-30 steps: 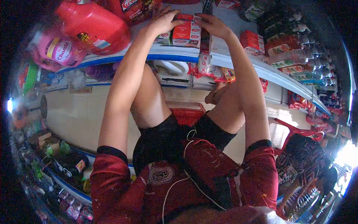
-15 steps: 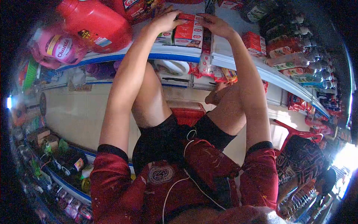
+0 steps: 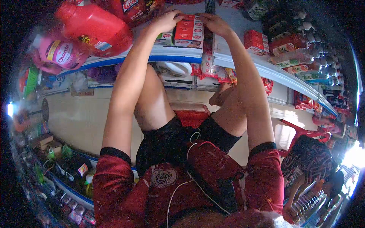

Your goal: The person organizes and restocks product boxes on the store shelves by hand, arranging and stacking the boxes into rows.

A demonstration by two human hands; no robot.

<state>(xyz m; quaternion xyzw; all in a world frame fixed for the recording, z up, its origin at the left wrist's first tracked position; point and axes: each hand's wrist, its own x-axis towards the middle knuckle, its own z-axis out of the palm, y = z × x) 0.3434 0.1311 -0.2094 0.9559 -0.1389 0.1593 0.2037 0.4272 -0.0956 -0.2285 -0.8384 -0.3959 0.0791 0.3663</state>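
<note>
A stack of small red-and-white cartons, which look like soap boxes, stands near the front edge of the shelf. My left hand is bent around the stack's far left corner, fingertips against the boxes. From the other side, my right hand reaches in with its fingers at the far right corner, so the stack sits between both hands. Partly behind my left wrist is a green-and-white box, left of the stack. Another red box stands on the shelf to the right.
Left on the shelf are a big red jug and a pink bottle. Rows of pump bottles line the right. Below, packets and a white bottle fill a lower shelf. Another person in patterned clothing is at the right.
The view has shifted slightly. Both hands stay at the stack's far corners, with little finger movement. At the right, the other person has shifted and an arm now shows beside the bottles.
</note>
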